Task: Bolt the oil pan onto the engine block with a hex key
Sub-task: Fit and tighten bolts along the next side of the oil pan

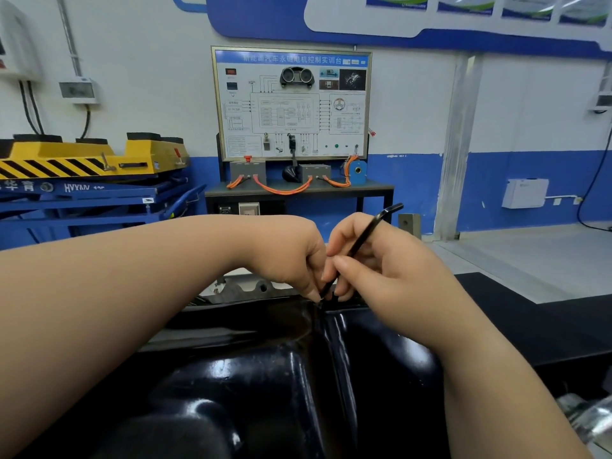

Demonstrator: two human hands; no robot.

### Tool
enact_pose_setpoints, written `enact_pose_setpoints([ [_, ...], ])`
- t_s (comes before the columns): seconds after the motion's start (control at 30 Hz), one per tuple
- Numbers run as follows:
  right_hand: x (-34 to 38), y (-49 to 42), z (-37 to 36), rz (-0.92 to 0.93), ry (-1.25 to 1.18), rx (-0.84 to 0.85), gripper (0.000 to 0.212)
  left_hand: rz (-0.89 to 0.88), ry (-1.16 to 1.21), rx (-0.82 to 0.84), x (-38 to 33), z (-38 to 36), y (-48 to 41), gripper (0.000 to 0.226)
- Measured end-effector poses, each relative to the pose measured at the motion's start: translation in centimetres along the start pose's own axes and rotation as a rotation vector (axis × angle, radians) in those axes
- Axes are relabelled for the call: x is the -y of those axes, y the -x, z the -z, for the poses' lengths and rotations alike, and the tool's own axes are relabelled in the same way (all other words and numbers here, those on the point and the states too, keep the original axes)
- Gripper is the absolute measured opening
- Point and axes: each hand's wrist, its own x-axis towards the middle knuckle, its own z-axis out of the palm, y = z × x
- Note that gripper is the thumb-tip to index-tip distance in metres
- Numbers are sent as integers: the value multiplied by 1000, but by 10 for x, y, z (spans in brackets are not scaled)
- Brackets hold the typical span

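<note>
Head view is showing the right hand (381,260) wrapping its grip around the black hex key (367,231), which is slanting down to the far rim of the glossy black oil pan (281,376). The left hand (291,253) is pinching the key's lower end in its grip. The grey engine block (245,288) is peeking out just beyond the pan.

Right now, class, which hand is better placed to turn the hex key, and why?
Right, probably. The right hand grips the hex key by its shank, bent end free above; the left hand only pinches its tip at the far edge of the oil pan.
</note>
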Motion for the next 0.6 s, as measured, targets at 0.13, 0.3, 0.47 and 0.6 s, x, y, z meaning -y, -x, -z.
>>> enact_pose_setpoints([
  [0.13,-1,0,0,20,10,15,24,25,68,19,6,-1,1,27],
  [0.3,-2,0,-1,31,13,-28,22,39,117,30,8,-2,2,23],
  [0.47,-3,-2,-4,9,-36,-93,21,25,145,5,3,1,5,26],
  [0.6,-2,-4,-6,3,-54,-119,20,12,115,-38,-1,4,7,19],
])
